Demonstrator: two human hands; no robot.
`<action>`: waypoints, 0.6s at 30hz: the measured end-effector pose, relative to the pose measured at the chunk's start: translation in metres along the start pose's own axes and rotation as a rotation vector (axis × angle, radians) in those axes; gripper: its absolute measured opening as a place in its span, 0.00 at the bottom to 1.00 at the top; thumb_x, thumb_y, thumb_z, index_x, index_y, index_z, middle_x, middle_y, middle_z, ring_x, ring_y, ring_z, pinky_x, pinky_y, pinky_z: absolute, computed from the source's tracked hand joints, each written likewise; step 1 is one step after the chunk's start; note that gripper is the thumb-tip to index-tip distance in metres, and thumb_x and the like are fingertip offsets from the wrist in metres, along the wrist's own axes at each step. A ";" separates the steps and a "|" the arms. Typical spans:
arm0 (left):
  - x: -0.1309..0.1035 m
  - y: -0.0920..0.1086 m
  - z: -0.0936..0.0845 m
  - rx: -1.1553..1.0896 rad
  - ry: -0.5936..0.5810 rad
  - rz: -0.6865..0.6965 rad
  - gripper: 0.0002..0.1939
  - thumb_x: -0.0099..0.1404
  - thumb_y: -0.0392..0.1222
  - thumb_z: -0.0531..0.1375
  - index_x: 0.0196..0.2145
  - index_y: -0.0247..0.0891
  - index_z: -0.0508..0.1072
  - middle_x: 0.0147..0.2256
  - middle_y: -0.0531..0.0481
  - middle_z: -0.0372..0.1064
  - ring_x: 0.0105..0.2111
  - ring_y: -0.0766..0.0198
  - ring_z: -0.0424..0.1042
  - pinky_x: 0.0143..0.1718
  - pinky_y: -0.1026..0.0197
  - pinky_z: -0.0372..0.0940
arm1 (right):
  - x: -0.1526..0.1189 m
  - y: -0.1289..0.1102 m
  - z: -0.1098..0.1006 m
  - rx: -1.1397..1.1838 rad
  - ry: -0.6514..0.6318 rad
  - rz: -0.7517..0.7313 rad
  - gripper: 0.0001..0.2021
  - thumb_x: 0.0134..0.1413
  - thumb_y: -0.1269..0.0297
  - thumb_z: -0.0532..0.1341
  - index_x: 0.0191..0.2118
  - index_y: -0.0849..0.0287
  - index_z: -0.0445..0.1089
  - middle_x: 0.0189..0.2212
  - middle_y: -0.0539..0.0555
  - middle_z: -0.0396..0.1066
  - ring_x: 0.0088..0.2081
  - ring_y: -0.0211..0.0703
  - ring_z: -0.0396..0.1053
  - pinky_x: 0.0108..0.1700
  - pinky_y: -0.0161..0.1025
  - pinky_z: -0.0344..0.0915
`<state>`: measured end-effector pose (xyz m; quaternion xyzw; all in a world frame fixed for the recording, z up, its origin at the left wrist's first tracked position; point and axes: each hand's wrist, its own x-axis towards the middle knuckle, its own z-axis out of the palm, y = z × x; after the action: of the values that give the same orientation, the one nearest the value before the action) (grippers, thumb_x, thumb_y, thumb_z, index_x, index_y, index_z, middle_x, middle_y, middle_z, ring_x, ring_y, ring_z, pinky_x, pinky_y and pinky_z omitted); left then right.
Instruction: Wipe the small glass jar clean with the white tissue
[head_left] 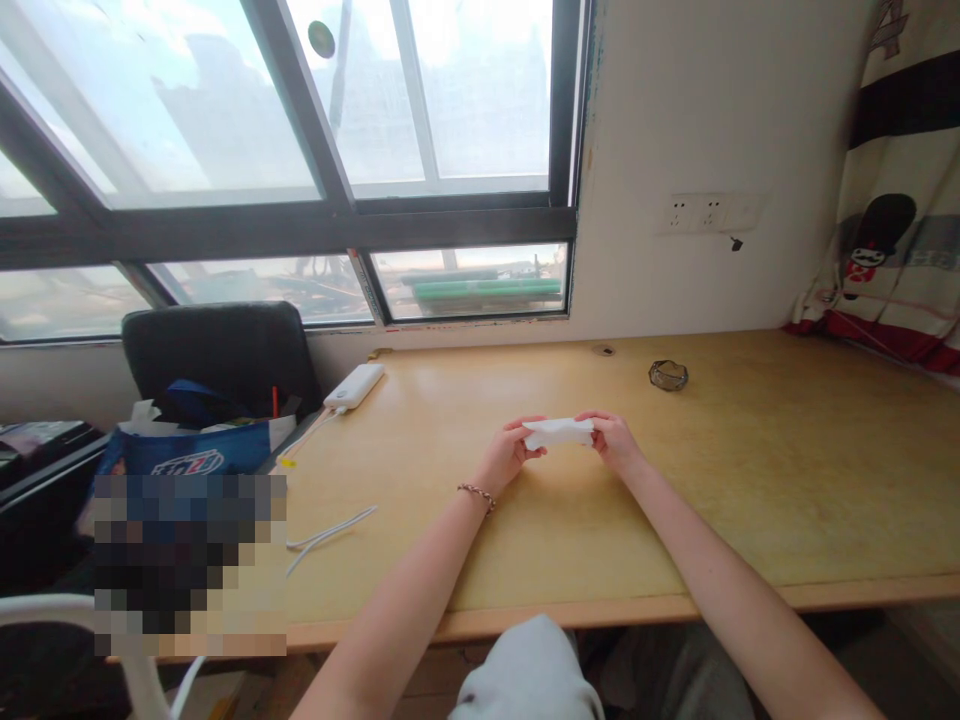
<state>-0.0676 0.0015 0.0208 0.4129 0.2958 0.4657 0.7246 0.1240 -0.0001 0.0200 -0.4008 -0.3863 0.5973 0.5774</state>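
Note:
A small white piece, which looks like folded paper or tissue [559,432], is stretched level between my two hands, over the middle of the yellowish wooden table [750,480]. The fingers of my left hand [516,452] pinch its left end. At its right end, my right hand [611,438] grips it between thumb and fingers. A beaded bracelet [478,494] circles my left wrist.
On the table's back right lies a dark glassy ashtray-like dish [668,375]. A white power bank [355,386] with cables is at the back left, and a white cable [330,530] nearer. Left of the table stand a black chair [217,350] and a blue bag [180,450].

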 end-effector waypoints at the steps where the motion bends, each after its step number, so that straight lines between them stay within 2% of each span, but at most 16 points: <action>1: 0.000 0.000 0.000 -0.009 -0.006 0.001 0.13 0.48 0.37 0.59 0.34 0.33 0.71 0.31 0.45 0.70 0.25 0.65 0.67 0.26 0.63 0.63 | 0.000 0.000 -0.001 0.002 0.000 0.014 0.07 0.30 0.70 0.58 0.22 0.60 0.71 0.19 0.50 0.69 0.20 0.35 0.63 0.21 0.32 0.58; 7: -0.002 -0.001 -0.001 0.018 -0.005 -0.017 0.05 0.44 0.34 0.57 0.24 0.33 0.69 0.26 0.46 0.69 0.25 0.65 0.68 0.27 0.62 0.62 | -0.001 -0.001 0.000 0.037 -0.017 0.057 0.05 0.30 0.71 0.56 0.20 0.59 0.67 0.17 0.49 0.66 0.19 0.34 0.60 0.21 0.32 0.59; 10: -0.003 -0.002 0.001 0.067 -0.032 -0.023 0.03 0.45 0.34 0.56 0.22 0.33 0.68 0.26 0.46 0.68 0.24 0.65 0.68 0.27 0.63 0.62 | -0.001 -0.003 0.000 0.020 0.016 0.090 0.03 0.34 0.66 0.56 0.21 0.58 0.66 0.19 0.50 0.66 0.20 0.35 0.62 0.21 0.33 0.60; 14: -0.005 -0.003 0.004 0.127 -0.101 -0.003 0.05 0.47 0.36 0.56 0.24 0.33 0.68 0.30 0.45 0.69 0.25 0.63 0.70 0.27 0.62 0.63 | 0.000 -0.003 0.001 -0.028 0.083 0.122 0.12 0.40 0.56 0.56 0.30 0.57 0.67 0.26 0.53 0.69 0.26 0.41 0.67 0.23 0.35 0.64; 16: -0.006 -0.003 0.007 0.125 -0.132 0.020 0.06 0.48 0.37 0.56 0.26 0.33 0.69 0.34 0.43 0.69 0.28 0.62 0.70 0.28 0.61 0.64 | 0.002 -0.001 0.000 -0.034 0.123 0.073 0.15 0.38 0.57 0.60 0.36 0.56 0.67 0.30 0.53 0.70 0.29 0.42 0.68 0.25 0.36 0.65; 18: -0.007 -0.004 0.009 0.124 -0.151 0.022 0.07 0.48 0.37 0.56 0.27 0.32 0.69 0.35 0.42 0.69 0.30 0.60 0.71 0.30 0.61 0.64 | 0.003 0.003 -0.002 -0.046 0.149 0.014 0.20 0.33 0.63 0.64 0.39 0.55 0.66 0.29 0.52 0.71 0.29 0.41 0.68 0.26 0.36 0.65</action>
<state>-0.0617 -0.0081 0.0220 0.4942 0.2638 0.4221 0.7127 0.1250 0.0028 0.0165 -0.4599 -0.3530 0.5610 0.5909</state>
